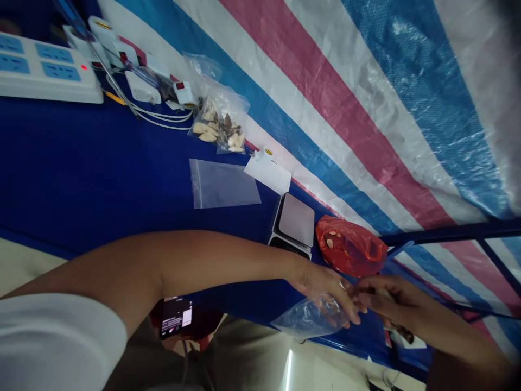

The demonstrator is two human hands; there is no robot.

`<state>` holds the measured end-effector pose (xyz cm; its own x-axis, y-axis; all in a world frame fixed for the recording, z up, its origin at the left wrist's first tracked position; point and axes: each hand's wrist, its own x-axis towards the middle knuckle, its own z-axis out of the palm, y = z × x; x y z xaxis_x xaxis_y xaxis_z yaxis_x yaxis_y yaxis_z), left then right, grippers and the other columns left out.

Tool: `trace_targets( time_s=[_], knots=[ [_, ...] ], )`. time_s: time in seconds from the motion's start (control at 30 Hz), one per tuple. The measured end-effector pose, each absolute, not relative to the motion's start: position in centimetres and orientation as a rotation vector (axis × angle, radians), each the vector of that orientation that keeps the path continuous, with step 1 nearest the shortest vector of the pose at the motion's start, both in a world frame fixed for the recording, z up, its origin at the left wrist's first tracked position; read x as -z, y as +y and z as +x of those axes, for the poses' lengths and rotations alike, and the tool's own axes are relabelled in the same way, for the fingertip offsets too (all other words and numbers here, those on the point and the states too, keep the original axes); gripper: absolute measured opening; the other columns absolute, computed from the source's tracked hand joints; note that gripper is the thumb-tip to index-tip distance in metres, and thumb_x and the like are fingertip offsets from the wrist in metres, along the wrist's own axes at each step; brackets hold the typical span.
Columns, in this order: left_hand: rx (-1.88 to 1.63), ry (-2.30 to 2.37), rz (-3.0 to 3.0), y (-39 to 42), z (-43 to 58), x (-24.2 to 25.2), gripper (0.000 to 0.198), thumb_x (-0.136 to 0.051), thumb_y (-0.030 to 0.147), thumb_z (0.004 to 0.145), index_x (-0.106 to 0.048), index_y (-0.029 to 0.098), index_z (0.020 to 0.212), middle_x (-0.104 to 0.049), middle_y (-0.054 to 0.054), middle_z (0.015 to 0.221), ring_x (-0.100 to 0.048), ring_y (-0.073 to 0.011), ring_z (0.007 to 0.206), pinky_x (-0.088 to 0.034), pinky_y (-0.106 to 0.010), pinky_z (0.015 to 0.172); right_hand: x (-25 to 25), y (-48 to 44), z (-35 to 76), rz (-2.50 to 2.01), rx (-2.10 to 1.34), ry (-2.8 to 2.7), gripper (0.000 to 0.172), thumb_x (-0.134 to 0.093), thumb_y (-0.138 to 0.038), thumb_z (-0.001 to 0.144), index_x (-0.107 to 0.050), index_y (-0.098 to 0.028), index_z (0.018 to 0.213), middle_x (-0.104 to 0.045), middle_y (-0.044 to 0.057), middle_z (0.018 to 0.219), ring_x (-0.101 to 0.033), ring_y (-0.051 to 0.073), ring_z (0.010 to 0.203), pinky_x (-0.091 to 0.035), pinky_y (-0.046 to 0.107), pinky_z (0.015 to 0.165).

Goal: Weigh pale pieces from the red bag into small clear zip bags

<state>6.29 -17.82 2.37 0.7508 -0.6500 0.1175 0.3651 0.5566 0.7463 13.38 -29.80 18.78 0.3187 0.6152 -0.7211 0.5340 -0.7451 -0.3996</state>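
Left arm (228,256) stretched across lower centre, left hand (325,288) grasped a clear bag (303,319) at lower right, right hand (401,305) curled close beside it, its grip could not be determined.

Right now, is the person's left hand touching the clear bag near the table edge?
Touching. The head view shows the left hand holding the clear bag, its crumpled film bunched against that hand.
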Motion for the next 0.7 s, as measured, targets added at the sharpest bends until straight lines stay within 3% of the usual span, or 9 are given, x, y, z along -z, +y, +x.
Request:
trace_targets(
  time_s=[0.13,0.33,0.43,0.7],
  knots=[
    [0.639,-0.482,0.779,-18.0,7.0,-2.4,0.063,-0.094,0.026,0.051,-0.062,0.014,0.103,-0.067,-0.002,0.094,-0.070,-0.0150,0.083,-0.058,-0.033,0.078,-17.7,-29.2,13.0,-2.492,-1.057,-1.130,0.040,-0.067,-0.059,0.088,-0.067,-0.020,0.080,-0.063,0.000,0.061,-0.056,0.014,0.053,-0.043,0.021,0.048],
    [0.554,-0.563,0.773,-18.9,8.3,-1.4,0.045,-0.088,0.033,0.058,-0.069,0.010,0.092,-0.067,-0.006,0.097,-0.071,-0.0192,0.087,-0.059,-0.039,0.084,-16.2,-28.3,10.5,-2.586,-0.623,-1.289,0.043,-0.062,-0.061,0.091,-0.064,-0.021,0.072,-0.055,-0.002,0.052,-0.053,0.013,0.047,-0.040,0.023,0.046],
    [0.520,-0.567,0.741,-19.0,8.5,-1.1,0.043,-0.088,0.030,0.059,-0.070,0.011,0.093,-0.067,-0.005,0.095,-0.071,-0.0194,0.087,-0.060,-0.039,0.084,-16.4,-28.5,10.2,-2.610,-0.582,-1.280,0.044,-0.062,-0.062,0.090,-0.065,-0.021,0.073,-0.053,-0.002,0.051,-0.052,0.013,0.047,-0.040,0.023,0.046],
    [0.554,-0.545,0.703,-18.9,8.8,-0.8,0.043,-0.086,0.031,0.062,-0.071,0.009,0.095,-0.069,-0.008,0.098,-0.072,-0.0224,0.089,-0.059,-0.043,0.087,-16.8,-28.9,11.4,-2.594,-0.679,-1.238,0.044,-0.053,-0.064,0.095,-0.066,-0.022,0.089,-0.066,0.001,0.072,-0.062,0.017,0.062,-0.047,0.025,0.053]
  ],
)
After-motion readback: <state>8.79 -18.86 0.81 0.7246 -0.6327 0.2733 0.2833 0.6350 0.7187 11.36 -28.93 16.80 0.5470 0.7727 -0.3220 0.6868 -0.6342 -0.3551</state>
